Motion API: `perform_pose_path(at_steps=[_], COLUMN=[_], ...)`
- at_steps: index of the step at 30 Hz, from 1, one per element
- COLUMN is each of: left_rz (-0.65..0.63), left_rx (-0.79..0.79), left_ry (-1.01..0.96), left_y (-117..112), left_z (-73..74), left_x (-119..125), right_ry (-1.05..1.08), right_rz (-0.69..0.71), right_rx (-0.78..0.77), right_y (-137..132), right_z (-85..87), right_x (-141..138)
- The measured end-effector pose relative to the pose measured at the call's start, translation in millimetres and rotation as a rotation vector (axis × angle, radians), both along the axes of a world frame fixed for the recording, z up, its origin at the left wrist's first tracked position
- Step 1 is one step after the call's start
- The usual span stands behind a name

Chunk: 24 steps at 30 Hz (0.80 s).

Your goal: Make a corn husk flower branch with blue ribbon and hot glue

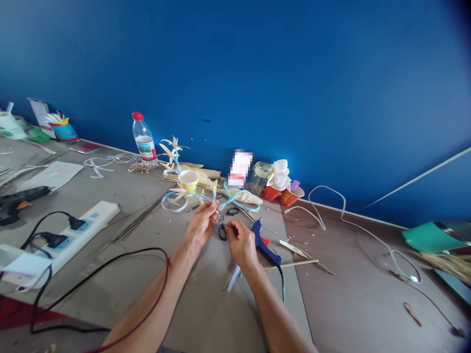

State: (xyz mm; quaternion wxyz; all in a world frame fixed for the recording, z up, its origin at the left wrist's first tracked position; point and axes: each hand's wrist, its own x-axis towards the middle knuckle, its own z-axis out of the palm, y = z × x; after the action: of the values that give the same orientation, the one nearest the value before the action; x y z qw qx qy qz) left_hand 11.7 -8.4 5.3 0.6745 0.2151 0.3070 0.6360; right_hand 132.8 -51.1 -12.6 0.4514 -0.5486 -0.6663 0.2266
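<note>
Pinched in the fingers of my left hand [203, 223] is a thin stem wrapped in light-blue ribbon, with a pale dried-husk flower [215, 187] at its upper end. Just right of it my right hand [241, 240] is closed, fingertips together by the stem's lower end; what they hold is too small to make out. A black loop [222, 232] shows beside those fingertips, and a second black loop [232, 211] lies behind. Light-blue ribbon [235, 198] curls on the table beyond my hands. A blue glue gun [264, 242] lies right of my right hand.
A yellow-white cup [189, 182] holds another husk-flower stem, near a ribbon roll [174, 202] and a water bottle [144, 139]. Red cups [290, 197] stand along the blue wall. At left are a power strip [86, 228], a black glue gun [18, 203] and looping cables.
</note>
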Motion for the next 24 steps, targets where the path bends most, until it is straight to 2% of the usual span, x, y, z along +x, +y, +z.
perform_pose_path(at_steps=[5, 9, 12, 18, 24], left_rz=[0.172, 0.198, 0.186, 0.051, 0.096], left_rx=[0.036, 0.043, 0.043, 0.047, 0.015], left_ry=[0.13, 0.203, 0.192, 0.115, 0.146], left_y=[2.8, 3.3, 0.8, -2.4, 2.3], left_z=[-5.0, -8.1, -4.4, 2.0, -5.8], left_x=[1.6, 2.9, 3.7, 4.7, 2.8], right_ry=[0.007, -0.063, -0.084, -0.017, -0.017], right_rz=[-0.03, -0.016, -0.003, -0.05, -0.031], right_rx=[-0.014, 0.011, 0.015, 0.006, -0.014], right_y=[-0.2, -1.2, -1.3, 1.6, 0.6], right_z=[1.3, -0.5, -0.6, 4.3, 6.4], right_x=[-0.1, -0.3, 0.4, 4.9, 2.9])
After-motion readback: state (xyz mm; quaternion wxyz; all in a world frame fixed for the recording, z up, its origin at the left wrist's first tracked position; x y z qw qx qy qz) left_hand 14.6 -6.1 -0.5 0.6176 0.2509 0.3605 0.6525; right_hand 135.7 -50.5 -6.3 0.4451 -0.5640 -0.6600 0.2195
